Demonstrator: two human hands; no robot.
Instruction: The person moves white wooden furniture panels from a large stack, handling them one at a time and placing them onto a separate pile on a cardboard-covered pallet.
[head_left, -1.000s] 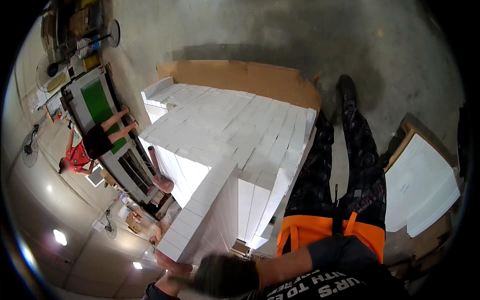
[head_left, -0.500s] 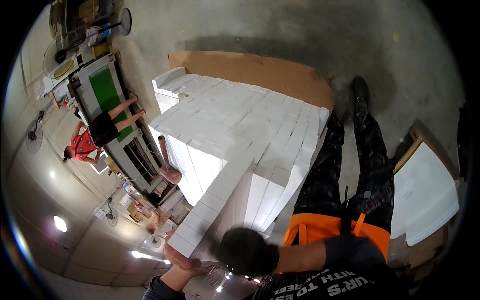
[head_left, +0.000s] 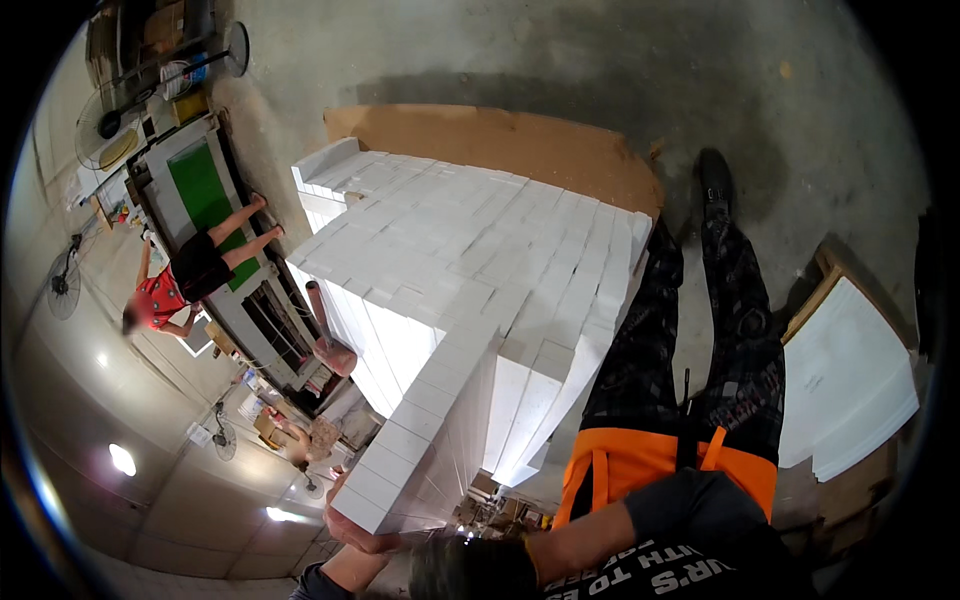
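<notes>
Flat white boxes form a large stack (head_left: 470,225), packed in close rows. From its near side a long row of white boxes (head_left: 410,420) slants toward the lower left. My left hand (head_left: 358,528), bare, curls round the lower end of this row. My right hand (head_left: 475,570) looks dark, perhaps gloved, and is partly cut off by the lower edge. It is just below the row's lower end; its fingers cannot be made out.
Brown cardboard (head_left: 480,120) lies under the stack's far edge. A pile of white sheets (head_left: 850,380) is at the right. A person in a red top (head_left: 170,300) stands by a long table with a green panel (head_left: 205,190) at the left. A pinkish hammer-shaped object (head_left: 335,355) appears beside the stack.
My right hand has moved down and a little left, away from the side of the row. My left hand stays at the row's end. The person in red has shifted an arm.
</notes>
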